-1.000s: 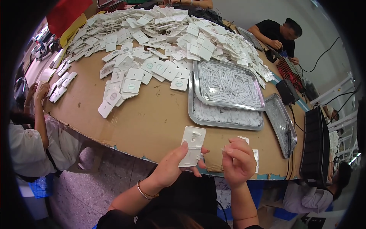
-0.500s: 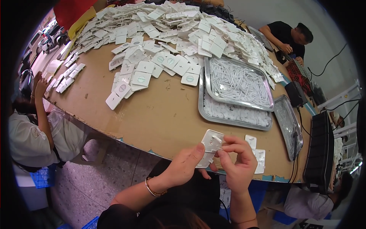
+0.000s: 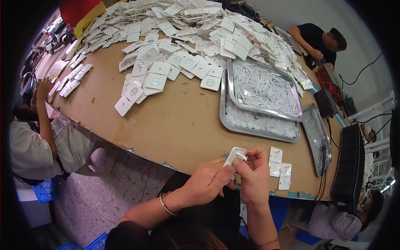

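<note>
A white rectangular plastic panel (image 3: 236, 153) is held over the table's near edge, tilted, with small raised parts showing on its upturned side. My left hand (image 3: 204, 183) is closed round its lower left part, thumb on top. At its upper right end my right hand (image 3: 255, 177) is closed, the thumb pressing by a small white peg and the fingers behind; fingers hide part of the panel. Just right of my hands, two-square white panels (image 3: 275, 161) lie with their inner sides up.
A large heap of white panels (image 3: 160, 68) covers the far table. Stacked metal trays hold slim white plastic pieces (image 3: 262, 87) and other small white parts (image 3: 258, 121). Another metal tray (image 3: 317, 160) leans at right, near a black box (image 3: 325, 103) and cables. People sit at left, far right and lower right.
The panel has tipped to a more edge-on angle. My right thumb has moved onto its upper part, and my left hand has shifted slightly. The whole view has shifted a little.
</note>
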Available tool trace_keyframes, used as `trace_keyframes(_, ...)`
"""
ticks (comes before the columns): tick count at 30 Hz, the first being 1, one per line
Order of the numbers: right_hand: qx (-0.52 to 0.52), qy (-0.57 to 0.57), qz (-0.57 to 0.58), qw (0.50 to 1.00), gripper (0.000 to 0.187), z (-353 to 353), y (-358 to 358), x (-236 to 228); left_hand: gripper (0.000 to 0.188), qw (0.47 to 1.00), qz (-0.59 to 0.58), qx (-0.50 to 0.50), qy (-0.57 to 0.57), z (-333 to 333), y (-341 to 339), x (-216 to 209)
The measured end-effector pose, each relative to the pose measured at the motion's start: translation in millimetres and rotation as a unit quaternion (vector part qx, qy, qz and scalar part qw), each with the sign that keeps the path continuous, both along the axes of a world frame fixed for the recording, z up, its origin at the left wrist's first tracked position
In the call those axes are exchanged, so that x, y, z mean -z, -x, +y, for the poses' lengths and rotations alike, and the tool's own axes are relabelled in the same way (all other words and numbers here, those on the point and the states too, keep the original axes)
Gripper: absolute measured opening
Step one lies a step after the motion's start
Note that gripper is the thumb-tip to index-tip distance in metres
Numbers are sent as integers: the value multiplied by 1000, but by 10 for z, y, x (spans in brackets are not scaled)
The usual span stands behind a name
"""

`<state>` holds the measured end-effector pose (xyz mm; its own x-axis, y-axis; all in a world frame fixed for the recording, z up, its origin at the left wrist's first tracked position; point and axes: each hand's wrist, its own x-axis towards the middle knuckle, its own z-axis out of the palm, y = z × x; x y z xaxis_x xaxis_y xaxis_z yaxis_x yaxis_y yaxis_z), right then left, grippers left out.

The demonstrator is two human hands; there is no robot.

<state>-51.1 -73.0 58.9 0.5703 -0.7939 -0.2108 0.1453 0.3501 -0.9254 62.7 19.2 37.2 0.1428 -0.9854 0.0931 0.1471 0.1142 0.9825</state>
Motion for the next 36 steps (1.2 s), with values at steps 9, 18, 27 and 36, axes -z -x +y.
trace_keyframes(9,10,40,30,999,33,-259,240,230,43,970,-227,-38,-77,-228,-70,-53)
trace_keyframes(18,12,619,410,670,39,-102,296,479,50,651,-674,-349,-11,-1180,-1736,95)
trace_keyframes(27,-39,589,321,740,20,-754,275,107,50,744,-643,-179,-25,-1244,-2053,-17)
trace_keyframes(36,3,507,471,722,25,-1818,-1033,192,36,967,36,-252,-22,-1001,-1420,-88)
